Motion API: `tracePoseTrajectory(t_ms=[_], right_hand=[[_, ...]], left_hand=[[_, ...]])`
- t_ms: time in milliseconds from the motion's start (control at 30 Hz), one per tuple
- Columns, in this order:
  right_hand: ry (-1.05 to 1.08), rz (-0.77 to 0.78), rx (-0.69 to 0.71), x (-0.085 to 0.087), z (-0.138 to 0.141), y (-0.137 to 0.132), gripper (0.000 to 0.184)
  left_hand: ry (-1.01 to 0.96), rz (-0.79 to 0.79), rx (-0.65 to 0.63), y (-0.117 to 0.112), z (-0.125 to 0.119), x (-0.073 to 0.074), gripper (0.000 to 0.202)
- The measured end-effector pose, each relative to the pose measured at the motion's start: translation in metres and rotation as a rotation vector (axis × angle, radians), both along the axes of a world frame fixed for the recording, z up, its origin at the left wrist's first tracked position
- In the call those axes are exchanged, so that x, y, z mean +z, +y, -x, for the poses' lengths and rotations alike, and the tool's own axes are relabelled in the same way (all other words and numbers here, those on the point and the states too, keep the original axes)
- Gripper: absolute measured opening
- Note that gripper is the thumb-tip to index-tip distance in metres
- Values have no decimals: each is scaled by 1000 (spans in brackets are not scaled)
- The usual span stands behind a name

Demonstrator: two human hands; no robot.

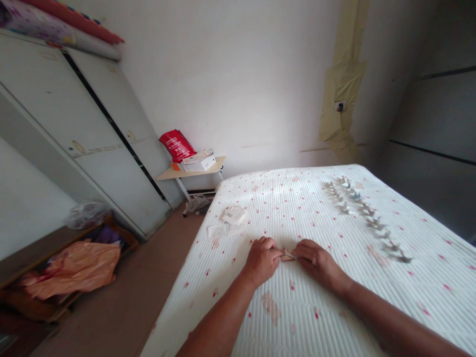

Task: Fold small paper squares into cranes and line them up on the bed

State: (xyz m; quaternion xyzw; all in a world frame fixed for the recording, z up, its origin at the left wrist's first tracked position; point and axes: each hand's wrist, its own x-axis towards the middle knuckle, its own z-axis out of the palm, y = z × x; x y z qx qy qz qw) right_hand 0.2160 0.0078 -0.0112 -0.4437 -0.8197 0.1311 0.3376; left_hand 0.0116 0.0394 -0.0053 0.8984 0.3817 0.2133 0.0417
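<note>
1. Small paper piece [287, 257]: pale tan and thin, it sits low in the centre of the frame on the bedspread. It lies between the two hands, and only a sliver shows between the fingertips. Its shape is too hidden and blurred to tell.
2. Bedspread [297, 208]: white quilted cloth with fine parallel ribs, scattered with small red and pink marks. It fills the lower right half of the frame.
3. Left hand [262, 259]: knuckles up, resting on the bedspread just left of the paper piece. The fingers are curled into a loose fist with the tips pinched on the piece's left end. The bare forearm runs in from the bottom edge.
4. Right hand [316, 261]: palm down and flatter, with the fingers drawn together and closed on the piece's right end. The bare forearm enters from the lower right corner.
5. Folded figures [366, 215]: a slanting row of small grey, spiky shapes at centre right of the bedspread, well apart from the hands.
6. Paper packets [228, 222]: a few flat white slips near the bed's left edge, above the left hand.
7. Side table [193, 171]: a light wooden top beyond the bed's far corner, bearing a red bag [177, 145] and white boxes [199, 161].
8. Wardrobe [92, 134]: pale, smooth doors at upper left.
</note>
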Motion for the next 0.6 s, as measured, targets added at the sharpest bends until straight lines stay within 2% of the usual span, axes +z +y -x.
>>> tracePoseTrajectory(t_ms=[133,367,600], right_hand=[[46,18,27,6,0,1,20],[-59,16,18,3,7,7,13],[-111,12,6,4,12,9,13]], left_hand=[[-51,25,15,-2,-3,-1,17],[-116,49,40,-1,-6,-6,15],[-126,51,38,-1,-5,-6,17]])
